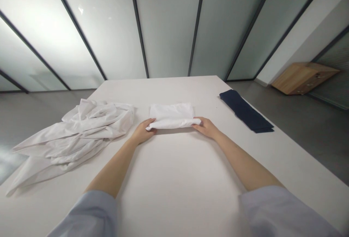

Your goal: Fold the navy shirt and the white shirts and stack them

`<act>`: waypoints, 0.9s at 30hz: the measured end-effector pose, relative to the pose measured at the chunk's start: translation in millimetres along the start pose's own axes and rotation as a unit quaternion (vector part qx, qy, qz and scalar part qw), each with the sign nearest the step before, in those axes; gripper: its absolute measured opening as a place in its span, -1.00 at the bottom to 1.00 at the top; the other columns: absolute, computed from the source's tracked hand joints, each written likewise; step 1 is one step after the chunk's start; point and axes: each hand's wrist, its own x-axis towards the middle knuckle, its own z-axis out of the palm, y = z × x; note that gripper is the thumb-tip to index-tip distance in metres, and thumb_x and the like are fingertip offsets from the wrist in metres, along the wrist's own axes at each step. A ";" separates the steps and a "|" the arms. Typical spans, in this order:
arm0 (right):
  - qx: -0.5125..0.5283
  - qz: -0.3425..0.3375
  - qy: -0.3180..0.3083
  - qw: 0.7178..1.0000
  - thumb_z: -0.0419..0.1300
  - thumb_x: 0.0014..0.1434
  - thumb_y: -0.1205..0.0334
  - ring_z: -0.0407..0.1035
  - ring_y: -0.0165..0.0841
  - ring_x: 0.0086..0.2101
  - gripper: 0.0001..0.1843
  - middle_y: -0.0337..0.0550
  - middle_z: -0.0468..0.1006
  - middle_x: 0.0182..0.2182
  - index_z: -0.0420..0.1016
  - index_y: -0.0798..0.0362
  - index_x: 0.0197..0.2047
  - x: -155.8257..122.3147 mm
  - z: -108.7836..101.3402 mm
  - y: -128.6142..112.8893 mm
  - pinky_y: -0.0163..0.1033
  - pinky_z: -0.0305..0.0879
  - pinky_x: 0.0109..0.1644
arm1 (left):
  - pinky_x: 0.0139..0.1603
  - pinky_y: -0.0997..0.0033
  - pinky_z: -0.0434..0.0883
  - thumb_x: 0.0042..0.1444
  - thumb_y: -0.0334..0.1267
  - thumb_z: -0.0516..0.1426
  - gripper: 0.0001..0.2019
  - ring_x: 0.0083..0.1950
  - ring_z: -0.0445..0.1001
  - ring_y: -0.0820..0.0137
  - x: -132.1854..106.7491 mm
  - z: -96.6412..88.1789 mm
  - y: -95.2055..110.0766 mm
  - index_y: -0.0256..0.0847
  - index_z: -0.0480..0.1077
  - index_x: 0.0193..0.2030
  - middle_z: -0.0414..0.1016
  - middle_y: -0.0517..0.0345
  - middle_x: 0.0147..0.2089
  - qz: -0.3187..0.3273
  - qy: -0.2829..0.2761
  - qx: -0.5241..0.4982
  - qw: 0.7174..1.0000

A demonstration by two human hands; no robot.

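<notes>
A white cloth (172, 112) lies folded in the middle of the table, its near edge doubled over and slightly raised. My left hand (145, 130) is closed on the left end of that near edge, thumb above and fingers below. At the opposite end my right hand (205, 126) pinches the same edge in the same way. The far part of the cloth rests flat. Left of my left hand, a large heap of crumpled white fabric (95, 131) spreads over the table.
A folded dark navy cloth (244, 110) lies along the right edge of the white table (177, 186). The crumpled fabric hangs close to the left edge. Beyond the table stand frosted glass panels (166, 26) and a wooden cabinet (302, 78) on the right.
</notes>
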 end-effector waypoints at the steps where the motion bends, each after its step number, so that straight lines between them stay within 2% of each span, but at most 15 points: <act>1: -0.008 -0.030 -0.001 1.000 0.27 0.04 0.18 0.50 -0.14 -0.14 -0.68 -0.07 0.63 -0.15 0.59 0.01 -0.10 -0.1 0.3 2.4 -0.06 0.41 -0.02 | 0.29 0.15 0.28 -0.04 -0.27 0.17 -0.46 0.22 0.39 0.15 0.5 1.2 -2.1 -0.20 0.42 0.16 0.44 0.01 0.21 0.007 -0.017 0.009 1.000; 4: -0.039 -0.108 -0.006 0.993 0.35 -0.10 0.25 0.43 -0.09 0.01 -0.48 0.03 0.53 0.03 0.56 0.01 0.00 -0.5 3.3 12.1 0.04 0.32 0.12 | 0.28 0.14 0.28 -0.06 -0.38 0.10 -0.53 0.18 0.43 0.17 2.3 3.5 -7.2 -0.22 0.50 0.05 0.49 0.00 0.16 0.030 -0.034 0.032 0.999; 7: -0.043 -0.126 0.002 0.991 0.33 -0.09 0.25 0.37 -0.07 0.09 -0.49 0.06 0.48 0.10 0.56 0.00 0.01 -1.3 7.0 19.2 0.09 0.27 0.17 | 0.30 0.09 0.24 -0.11 -0.45 0.08 -0.51 0.25 0.35 0.14 2.7 2.9 -6.7 -0.20 0.52 0.02 0.44 0.00 0.21 0.064 -0.009 0.047 0.997; 10: -0.007 -0.098 0.009 0.995 0.27 0.00 0.22 0.33 -0.09 0.14 -0.59 -0.02 0.53 0.07 0.57 -0.03 -0.03 -2.1 8.8 18.3 0.06 0.22 0.22 | 0.34 0.07 0.17 -0.17 -0.50 0.06 -0.44 0.32 0.24 0.15 3.1 2.1 -3.0 -0.14 0.50 0.03 0.42 0.06 0.23 0.076 0.024 0.029 0.996; 13: 0.024 -0.013 0.019 0.999 0.20 0.08 0.17 0.43 -0.11 0.03 -0.66 -0.06 0.60 -0.04 0.58 0.00 -0.06 -2.1 7.8 9.2 0.00 0.30 0.14 | 0.33 0.08 0.16 -0.12 -0.46 0.05 -0.58 0.16 0.40 0.19 4.6 4.4 -0.6 -0.14 0.52 -0.10 0.56 0.07 0.01 0.021 0.055 -0.024 0.998; 16: 0.036 0.070 -0.002 0.997 0.14 0.13 0.09 0.51 -0.10 -0.19 -0.71 -0.10 0.64 -0.28 0.60 0.06 -0.22 -0.6 5.1 -1.9 -0.06 0.39 -0.06 | 0.11 0.16 0.35 0.01 -0.31 0.04 -0.78 -0.14 0.49 0.24 5.9 8.1 0.9 -0.18 0.50 -0.27 0.56 0.13 -0.29 -0.042 0.075 -0.096 0.992; 18: 0.045 0.093 -0.001 0.995 0.11 0.15 0.04 0.50 -0.11 -0.23 -0.69 -0.12 0.63 -0.34 0.58 0.06 -0.27 0.9 4.0 -6.9 -0.10 0.38 -0.11 | -0.09 0.27 0.40 0.05 -0.22 0.04 -0.78 -0.23 0.47 0.26 6.2 9.3 3.5 -0.21 0.48 -0.30 0.51 0.14 -0.35 -0.071 0.093 -0.136 0.984; 20: 0.055 0.099 0.021 0.993 0.09 0.17 0.02 0.48 -0.13 -0.22 -0.67 -0.13 0.63 -0.32 0.56 0.06 -0.25 2.0 4.0 -8.8 -0.13 0.36 -0.11 | -0.21 0.33 0.38 0.08 -0.14 0.03 -0.74 -0.26 0.45 0.26 6.6 8.8 7.6 -0.24 0.46 -0.29 0.50 0.13 -0.36 -0.093 0.113 -0.147 0.978; 24: 0.061 0.110 0.050 0.991 0.05 0.20 -0.05 0.44 -0.20 -0.27 -0.62 -0.15 0.58 -0.38 0.51 0.06 -0.23 2.8 6.8 -8.0 -0.18 0.34 -0.18 | -0.32 0.40 0.31 0.10 -0.07 0.03 -0.70 -0.29 0.42 0.27 8.3 5.8 14.7 -0.26 0.44 -0.27 0.47 0.12 -0.38 -0.117 0.158 -0.124 0.972; 27: 0.068 0.119 0.065 0.988 0.06 0.20 -0.08 0.40 -0.25 -0.36 -0.62 -0.19 0.53 -0.46 0.47 0.05 -0.21 3.2 9.5 -8.4 -0.23 0.32 -0.28 | -0.47 0.46 0.19 0.07 -0.04 0.07 -0.69 -0.46 0.31 0.37 9.1 5.0 14.6 -0.25 0.41 -0.25 0.35 0.21 -0.53 -0.142 0.179 -0.126 0.965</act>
